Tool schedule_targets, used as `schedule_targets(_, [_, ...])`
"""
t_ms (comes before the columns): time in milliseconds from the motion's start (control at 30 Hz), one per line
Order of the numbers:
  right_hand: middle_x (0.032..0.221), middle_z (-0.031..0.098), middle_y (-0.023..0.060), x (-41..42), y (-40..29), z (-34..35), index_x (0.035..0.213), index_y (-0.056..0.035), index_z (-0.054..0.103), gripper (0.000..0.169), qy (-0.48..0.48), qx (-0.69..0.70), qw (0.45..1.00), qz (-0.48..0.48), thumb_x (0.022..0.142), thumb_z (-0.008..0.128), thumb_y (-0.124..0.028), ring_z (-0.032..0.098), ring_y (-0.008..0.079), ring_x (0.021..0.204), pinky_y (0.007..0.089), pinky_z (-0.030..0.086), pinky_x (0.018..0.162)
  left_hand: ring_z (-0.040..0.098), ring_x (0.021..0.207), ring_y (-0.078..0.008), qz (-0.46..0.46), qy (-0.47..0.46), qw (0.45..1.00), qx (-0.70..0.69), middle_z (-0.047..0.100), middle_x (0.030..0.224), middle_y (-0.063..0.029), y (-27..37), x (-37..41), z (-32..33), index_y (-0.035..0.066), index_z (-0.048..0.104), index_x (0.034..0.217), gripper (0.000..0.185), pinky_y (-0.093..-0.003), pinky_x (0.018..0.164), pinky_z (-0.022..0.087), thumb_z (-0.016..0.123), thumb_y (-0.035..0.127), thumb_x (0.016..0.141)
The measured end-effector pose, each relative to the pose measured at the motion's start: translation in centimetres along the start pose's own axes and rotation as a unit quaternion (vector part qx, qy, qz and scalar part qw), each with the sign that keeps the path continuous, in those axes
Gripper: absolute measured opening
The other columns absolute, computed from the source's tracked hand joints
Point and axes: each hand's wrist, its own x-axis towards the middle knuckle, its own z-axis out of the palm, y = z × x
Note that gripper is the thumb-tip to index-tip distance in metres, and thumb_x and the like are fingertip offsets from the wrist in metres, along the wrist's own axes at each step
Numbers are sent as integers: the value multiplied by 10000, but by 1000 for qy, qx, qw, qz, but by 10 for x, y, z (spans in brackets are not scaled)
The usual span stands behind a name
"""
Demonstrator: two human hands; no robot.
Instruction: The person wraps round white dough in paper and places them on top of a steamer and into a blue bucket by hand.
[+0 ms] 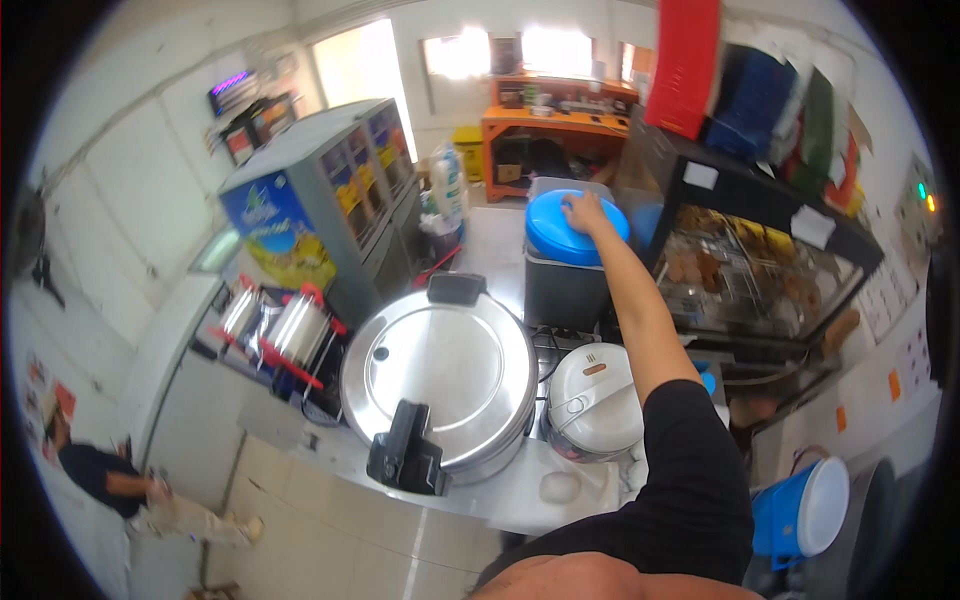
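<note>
My right hand (585, 213) reaches forward and rests on top of a round blue plastic lid (551, 225), fingers bent near its middle; whether they grip it is unclear. The lid sits over a dark container (559, 289). Nearest to me stands a large round steel cooker (450, 360) with a shut lid and black handles. To its right is a smaller pot with a whitish lid and handle (596, 405). A pale round lump (559, 487), perhaps a cloth or bag, lies on the steel counter (517, 517) edge. My left hand is out of view.
A glass display warmer (750, 270) with food is on the right. Left are a multi-tank drink dispenser (315, 195) and steel pots with red handles (296, 337). A blue jug with a white lid (795, 510) is lower right. Another person (112, 480) stands far left.
</note>
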Motion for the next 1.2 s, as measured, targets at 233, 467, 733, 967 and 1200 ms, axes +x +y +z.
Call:
schedule_targets(233, [1529, 554, 254, -95, 30, -52, 1479, -75, 592, 597, 117, 86, 988, -44, 970, 701, -365, 485, 468, 1414, 573, 366, 1214, 699, 884, -247, 108, -124, 961, 224, 753, 979, -136, 175, -57, 2, -1, 707, 1196, 465, -399, 829, 561, 513, 411, 1103])
schedule_targets(467, [1017, 734, 126, -517, -11, -239, 1147, -81, 777, 271, 74, 274, 959, 18, 963, 757, -279, 731, 319, 944, 420, 588, 844, 696, 880, -239, 147, -219, 885, 383, 755, 972, -129, 270, -136, 39, -11, 731, 1142, 462, -388, 852, 553, 513, 395, 1108])
schedule_targets(733, [1097, 764, 166, -830, 211, -416, 1324, -123, 695, 464, 70, -84, 874, 474, 907, 771, -309, 732, 338, 996, 460, 578, 854, 621, 867, -167, 306, -424, 731, 438, 675, 870, -49, 367, -255, 322, -4, 732, 1037, 416, -331, 895, 487, 514, 337, 1135])
schedule_targets(967, [1351, 652, 303, -872, 372, -365, 1550, -256, 437, 742, -185, 3, 725, 663, 914, 747, -481, 637, 488, 1290, 572, 462, 1146, 595, 888, -138, 421, -459, 698, 353, 641, 884, -36, 341, -369, 597, -15, 695, 1157, 318, -300, 919, 456, 523, 251, 1133])
schedule_targets(1200, [1333, 582, 374, -891, 391, -303, 1575, -280, 393, 786, -114, -165, 721, 663, 898, 757, -441, 583, 600, 1263, 804, 402, 1030, 643, 882, -165, 382, -551, 696, 257, 646, 905, -51, 277, -421, 729, 0, 666, 1185, 324, -326, 853, 514, 522, 283, 1118])
